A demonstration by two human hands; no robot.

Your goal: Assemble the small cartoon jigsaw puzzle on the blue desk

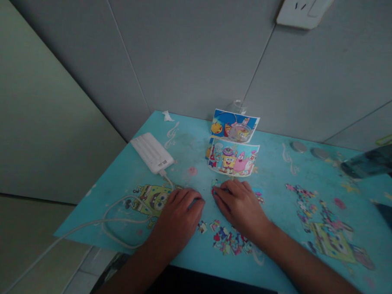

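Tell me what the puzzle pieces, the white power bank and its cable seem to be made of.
Puzzle pieces: probably printed cardboard, since they look thin, flat and colourfully patterned. 
Power bank: likely hard plastic, smooth, with a plain white body and rounded corners. 
Cable: perhaps rubbery plastic, smooth and white, as it lies in loose curves.

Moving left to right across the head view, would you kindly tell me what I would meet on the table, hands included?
Going by their middles: white power bank, left hand, right hand, loose puzzle pieces on the right, what looks like a dark bottle.
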